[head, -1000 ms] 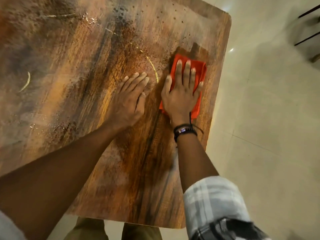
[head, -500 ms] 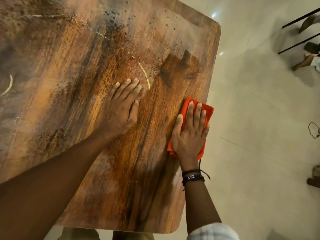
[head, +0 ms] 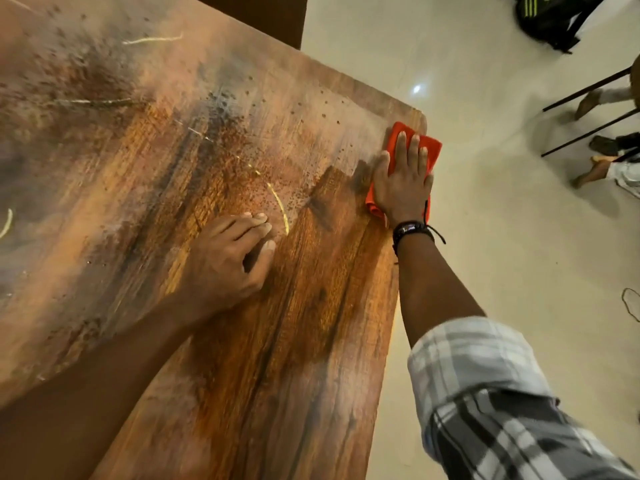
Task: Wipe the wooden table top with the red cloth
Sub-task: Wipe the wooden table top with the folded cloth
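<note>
Head camera: right hand (head: 403, 188) spread flat, pressing the red cloth (head: 429, 147) at two o'clock, by the wooden table top's (head: 311, 358) far corner. Left hand (head: 225, 261) rests loosely curled at centre, holding nothing. Dark, clean-looking grain runs toward six o'clock. Dusty film (head: 104, 161) from nine to twelve looks unwiped, so I'd say most remains.

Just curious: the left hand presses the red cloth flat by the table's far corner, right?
No. The head view shows the right hand pressing the red cloth flat by the table's far corner; the left hand rests on bare wood.
</note>
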